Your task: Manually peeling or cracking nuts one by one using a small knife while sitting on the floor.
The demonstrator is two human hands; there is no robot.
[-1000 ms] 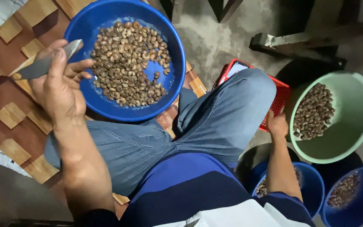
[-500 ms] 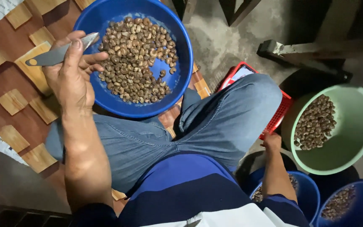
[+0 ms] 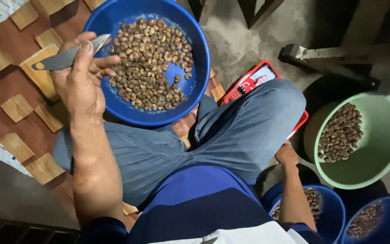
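Landmark: big blue bowl (image 3: 190, 86), top centre, on patterned brown mat (image 3: 5, 86), holding a heap of brown nuts (image 3: 150, 63).

L hand (image 3: 80, 81) at bowl's left rim, fingers curled around a flat grey metal blade (image 3: 66, 56); thumb lies across it. Blade tip points over the rim toward the nuts, handle end w/ small hole sticks out away from the bowl. Fingertips just beside nearest nuts.

R hand (image 3: 286, 154) down-right of the bowl, past the raised knee in jeans (image 3: 244, 131), mostly hidden behind the leg; can't tell if fingers are clenched or loose. It sits near the red basket (image 3: 301, 118).

Right of the bowl, well apart: pale green tub (image 3: 384, 149) w/ more nuts. Below that, two smaller blue bowls (image 3: 332, 212), nuts inside, probably same kind, light too dim.
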